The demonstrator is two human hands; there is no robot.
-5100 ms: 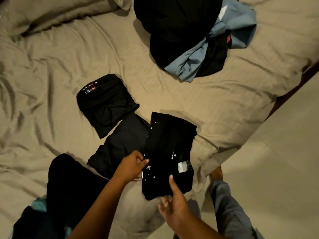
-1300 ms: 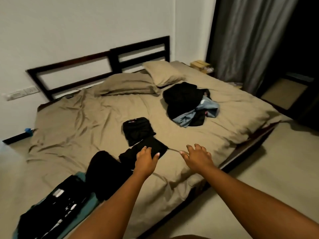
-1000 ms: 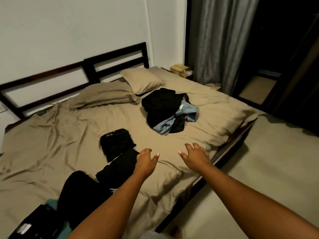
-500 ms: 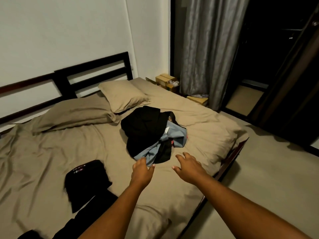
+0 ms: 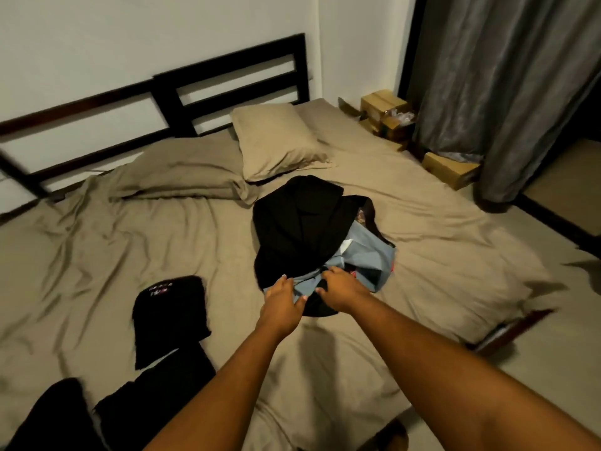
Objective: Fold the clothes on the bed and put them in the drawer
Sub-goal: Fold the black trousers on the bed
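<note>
At the lower left of the frame three black garments lie on the bed [image 5: 97,255]: a dark bundle [image 5: 45,418] at the very corner, a flat black piece [image 5: 156,405] beside it, and above that a folded black shirt [image 5: 169,317] with a small print near its top edge. Two pillows [image 5: 175,174] sit at the upper left below the dark headboard [image 5: 227,79].

Both arms stretch forward from the bottom edge toward the middle of the frame, the hands close together but not touching. The left hand [image 5: 281,301] is palm down, its fingers laid on the near edge of the pile of clothes [image 5: 299,229] and its thumb out to the right, with a strip of the blue garment [image 5: 367,258] lying between thumb and fingers. Just right of it, the right hand [image 5: 341,288] is also palm down, its fingers bent onto the same blue strip. Whether either hand has a firm hold on the cloth cannot be told.

The pile lies at the centre of the bed, straight ahead of the hands: a black garment on top and to the left, the blue one spilling out at its lower right.

At the upper right, cardboard boxes [image 5: 383,102] stand by a grey curtain [image 5: 504,92].
</note>
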